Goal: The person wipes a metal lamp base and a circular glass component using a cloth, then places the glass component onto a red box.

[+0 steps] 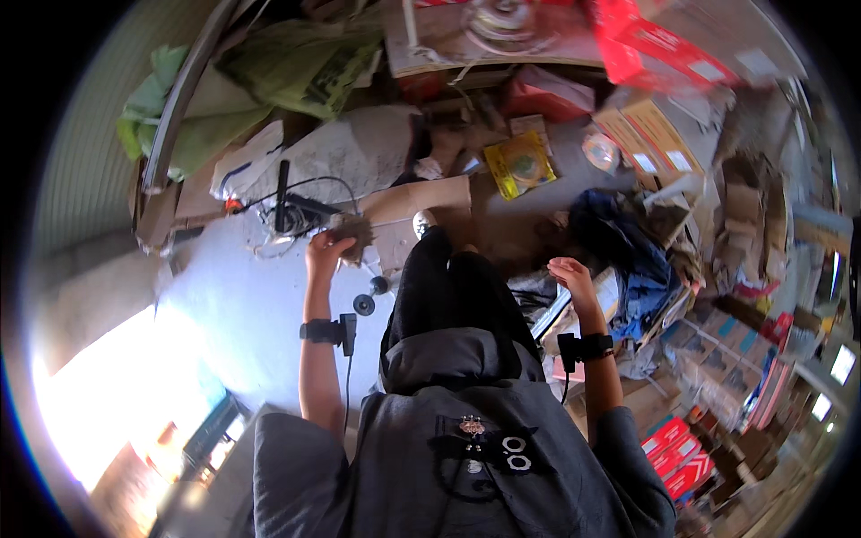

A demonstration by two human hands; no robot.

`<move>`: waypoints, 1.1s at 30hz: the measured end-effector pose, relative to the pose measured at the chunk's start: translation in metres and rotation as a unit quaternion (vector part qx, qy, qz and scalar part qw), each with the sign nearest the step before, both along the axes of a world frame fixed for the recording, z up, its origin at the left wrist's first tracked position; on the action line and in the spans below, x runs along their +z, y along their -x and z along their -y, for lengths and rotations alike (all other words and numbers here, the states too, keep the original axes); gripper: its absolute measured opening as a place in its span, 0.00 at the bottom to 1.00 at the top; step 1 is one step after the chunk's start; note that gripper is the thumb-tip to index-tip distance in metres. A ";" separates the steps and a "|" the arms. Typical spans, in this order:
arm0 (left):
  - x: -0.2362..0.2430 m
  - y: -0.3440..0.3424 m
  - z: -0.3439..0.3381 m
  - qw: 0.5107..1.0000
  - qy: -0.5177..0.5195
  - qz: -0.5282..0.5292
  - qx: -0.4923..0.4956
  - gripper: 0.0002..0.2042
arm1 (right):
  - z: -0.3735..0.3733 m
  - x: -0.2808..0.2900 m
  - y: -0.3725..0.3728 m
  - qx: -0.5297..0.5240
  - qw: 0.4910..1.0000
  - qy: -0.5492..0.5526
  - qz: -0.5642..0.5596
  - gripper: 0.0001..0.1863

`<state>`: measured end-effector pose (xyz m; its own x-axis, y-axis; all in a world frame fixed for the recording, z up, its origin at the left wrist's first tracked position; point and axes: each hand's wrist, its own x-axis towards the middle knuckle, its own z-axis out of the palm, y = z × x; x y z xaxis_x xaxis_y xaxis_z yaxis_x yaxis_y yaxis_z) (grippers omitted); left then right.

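My left hand [326, 255] hovers at the left with thumb and fingers apart, holding nothing I can see. Just beyond its thumb is a rough brown-grey piece [355, 231], whose kind I cannot make out; whether they touch is unclear. A heap of tangled wires [285, 235] and a black bar [282, 195] lie beyond that hand. My right hand [570, 272] is raised at the right, its fingers loosely stretched out and nothing visible in them. Dark blue cloth [641, 260] lies close to the right of it.
Flattened cardboard [417, 199] lies by my feet. Beyond it sits a yellow packet [520, 165]. A small black wheel-like part [363, 305] is on the pale floor. A workbench [430, 54] stands ahead, with a red box [659, 49] at its right. Cartons [717, 359] crowd the right side.
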<state>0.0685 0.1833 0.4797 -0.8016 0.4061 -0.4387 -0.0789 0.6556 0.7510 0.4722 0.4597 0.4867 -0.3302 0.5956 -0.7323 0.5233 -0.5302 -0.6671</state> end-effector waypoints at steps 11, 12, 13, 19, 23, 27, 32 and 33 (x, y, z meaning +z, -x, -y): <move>0.043 -0.078 -0.124 0.986 -0.028 -0.002 -0.162 0.23 | 0.029 -0.010 -0.151 -0.164 0.984 -0.026 -0.067 0.12; 0.033 -0.083 -0.132 0.986 -0.048 -0.021 -0.158 0.24 | 0.036 -0.007 -0.165 -0.202 0.975 -0.030 -0.087 0.12; 0.023 -0.086 -0.140 0.985 -0.072 -0.040 -0.151 0.24 | 0.040 -0.010 -0.176 -0.235 0.967 -0.015 -0.099 0.12; 0.075 -0.097 -0.178 0.970 -0.096 -0.088 -0.203 0.26 | 0.055 -0.015 -0.230 -0.290 0.955 0.014 -0.056 0.11; 0.116 -0.094 -0.198 0.960 -0.101 -0.132 -0.223 0.24 | 0.039 -0.031 -0.248 -0.337 0.940 0.032 -0.039 0.11; 0.123 -0.078 -0.240 0.943 -0.109 -0.161 -0.270 0.23 | -0.007 0.009 -0.229 -0.352 0.934 -0.021 -0.054 0.12; 0.114 -0.110 -0.344 0.882 -0.109 -0.269 -0.371 0.24 | -0.107 0.040 -0.197 -0.279 0.949 -0.080 -0.121 0.13; 0.106 -0.117 -0.368 0.880 -0.113 -0.251 -0.387 0.25 | -0.133 0.048 -0.181 -0.251 0.955 -0.081 -0.136 0.14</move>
<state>0.1855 0.5515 0.5855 -0.3163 0.9470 0.0551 0.7047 0.1957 0.6819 0.6534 0.5927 0.5351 -0.1373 0.8275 -0.5444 0.0257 -0.5465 -0.8371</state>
